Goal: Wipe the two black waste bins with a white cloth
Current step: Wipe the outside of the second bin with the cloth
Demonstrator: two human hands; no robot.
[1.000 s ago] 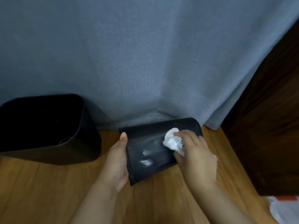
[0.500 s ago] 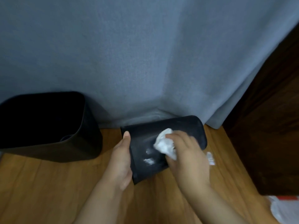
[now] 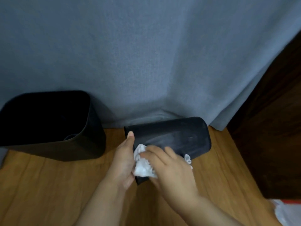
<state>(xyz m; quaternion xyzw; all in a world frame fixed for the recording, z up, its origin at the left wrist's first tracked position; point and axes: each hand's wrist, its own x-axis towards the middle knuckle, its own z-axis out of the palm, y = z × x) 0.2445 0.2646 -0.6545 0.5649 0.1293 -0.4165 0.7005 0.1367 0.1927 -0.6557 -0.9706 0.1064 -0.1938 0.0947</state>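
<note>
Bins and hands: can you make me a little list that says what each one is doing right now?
lying bin: on its side on the wooden floor, dusty smears
upright bin: stands left, untouched
white cloth: crumpled, pressed on the lying bin's near end
right hand: holds the cloth
left hand: steadies the lying bin's left edge
behind: grey curtain

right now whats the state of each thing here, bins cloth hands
smaller bin: lying on its side, streaky
bigger bin: upright, open top, untouched
white cloth: crumpled, pressed on the smaller bin
right hand: grips the cloth
left hand: fingers straight, steadying the smaller bin's end
curtain: hanging to the floor
</note>
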